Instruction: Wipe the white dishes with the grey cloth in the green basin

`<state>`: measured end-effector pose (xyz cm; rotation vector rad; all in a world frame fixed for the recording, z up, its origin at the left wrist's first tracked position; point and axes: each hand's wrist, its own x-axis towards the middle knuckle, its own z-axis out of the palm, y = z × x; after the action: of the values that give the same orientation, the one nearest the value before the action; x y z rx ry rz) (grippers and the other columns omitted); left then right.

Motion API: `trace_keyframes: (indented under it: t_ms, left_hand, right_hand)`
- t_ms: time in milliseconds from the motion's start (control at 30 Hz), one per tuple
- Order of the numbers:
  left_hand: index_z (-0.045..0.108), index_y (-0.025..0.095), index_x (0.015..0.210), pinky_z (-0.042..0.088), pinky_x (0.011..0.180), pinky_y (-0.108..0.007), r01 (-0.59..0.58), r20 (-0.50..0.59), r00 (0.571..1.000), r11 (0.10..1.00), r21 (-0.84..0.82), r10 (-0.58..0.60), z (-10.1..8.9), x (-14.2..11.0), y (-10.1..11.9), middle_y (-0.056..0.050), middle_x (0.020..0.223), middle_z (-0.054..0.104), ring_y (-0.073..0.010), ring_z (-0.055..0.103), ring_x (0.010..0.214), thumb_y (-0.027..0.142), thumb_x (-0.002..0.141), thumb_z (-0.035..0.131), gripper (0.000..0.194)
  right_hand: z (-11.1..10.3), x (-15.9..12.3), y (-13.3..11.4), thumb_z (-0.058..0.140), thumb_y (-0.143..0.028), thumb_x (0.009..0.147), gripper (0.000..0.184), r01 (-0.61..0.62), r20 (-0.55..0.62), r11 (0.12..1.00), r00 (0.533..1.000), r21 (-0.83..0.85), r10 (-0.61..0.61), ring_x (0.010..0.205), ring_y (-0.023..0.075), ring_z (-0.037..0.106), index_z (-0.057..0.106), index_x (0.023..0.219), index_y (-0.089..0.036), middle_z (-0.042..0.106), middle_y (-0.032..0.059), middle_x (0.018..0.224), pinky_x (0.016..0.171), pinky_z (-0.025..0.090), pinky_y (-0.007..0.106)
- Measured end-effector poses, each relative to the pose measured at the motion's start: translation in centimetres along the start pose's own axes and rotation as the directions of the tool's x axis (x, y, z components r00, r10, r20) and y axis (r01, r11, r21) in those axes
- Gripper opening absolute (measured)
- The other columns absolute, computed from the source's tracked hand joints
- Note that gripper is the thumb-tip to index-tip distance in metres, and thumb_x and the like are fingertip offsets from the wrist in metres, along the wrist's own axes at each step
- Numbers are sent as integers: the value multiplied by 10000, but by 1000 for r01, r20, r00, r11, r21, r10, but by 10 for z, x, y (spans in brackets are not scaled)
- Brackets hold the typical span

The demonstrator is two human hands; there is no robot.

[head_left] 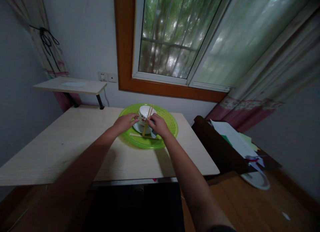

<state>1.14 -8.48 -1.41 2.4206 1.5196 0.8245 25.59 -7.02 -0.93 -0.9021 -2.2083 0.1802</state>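
Observation:
A round green plastic tray (172,127) sits at the back of the desk. On it stands a white bowl (143,112) with a coloured pattern, on or just behind a white plate (139,128). My right hand (157,123) is closed around a pair of chopsticks (145,128), held upright in front of the bowl. Beside the bowl's left side, my left hand (127,122) has its fingers apart; whether it touches the bowl I cannot tell. A light stick, perhaps another chopstick (136,135), lies across the tray's front, and a spoon (153,134) shows below my right hand.
The pale wooden desk (75,135) carries a small raised shelf (72,85) at the back left. A window (175,42) is behind the desk. To the right, a dark brown piece of furniture (220,148) holds papers (232,138).

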Motion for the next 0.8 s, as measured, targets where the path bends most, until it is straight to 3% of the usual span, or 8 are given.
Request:
trace_keyframes:
  t_ms: [200, 400, 567, 667, 800]
  left_hand:
    - [469, 199, 1460, 475, 1019, -409, -122, -69, 990, 992, -33, 120, -1, 0, 2, -128, 1338, 622, -231, 652, 1015, 370, 952, 547, 542]
    - [486, 213, 1435, 523, 892, -365, -159, -159, 979, 970, -186, 130, -10, 6, 20, -108, 1250, 618, -168, 625, 808, 384, 946, 561, 523]
    - [659, 209, 1243, 526, 834, -322, -181, -152, 978, 934, -307, 139, -20, 18, 47, -87, 1171, 652, -175, 637, 855, 396, 901, 625, 391]
    - [735, 193, 999, 523, 859, -325, -179, -167, 977, 935, -305, 133, -22, 22, 58, -70, 1037, 697, -198, 648, 929, 360, 898, 618, 228]
    - [724, 172, 870, 545, 767, -310, -84, -205, 979, 898, -433, -7, -21, 22, 56, -65, 928, 721, -192, 678, 826, 349, 880, 627, 202]
  right_hand:
    - [3, 1, -3, 599, -266, 965, 129, 46, 82, 999, 996, -20, -44, 870, 187, 589, 701, 935, -193, 647, 56, 924, 803, 439, 283]
    - [4, 0, -6, 594, -280, 979, 158, 66, 132, 997, 989, -43, -60, 856, 178, 607, 725, 987, -192, 658, 60, 941, 793, 447, 278]
    - [8, -1, -3, 602, -294, 975, 166, 77, 157, 992, 986, -96, -62, 805, 177, 598, 721, 945, -182, 649, 59, 911, 760, 443, 282]
    - [8, -1, -3, 603, -295, 974, 155, 77, 165, 995, 984, -67, -65, 864, 187, 614, 717, 964, -190, 668, 68, 960, 800, 453, 289]
    - [6, -1, -2, 610, -302, 968, 145, 40, 138, 999, 989, 35, -45, 920, 191, 629, 703, 1013, -200, 689, 65, 1000, 854, 461, 299]
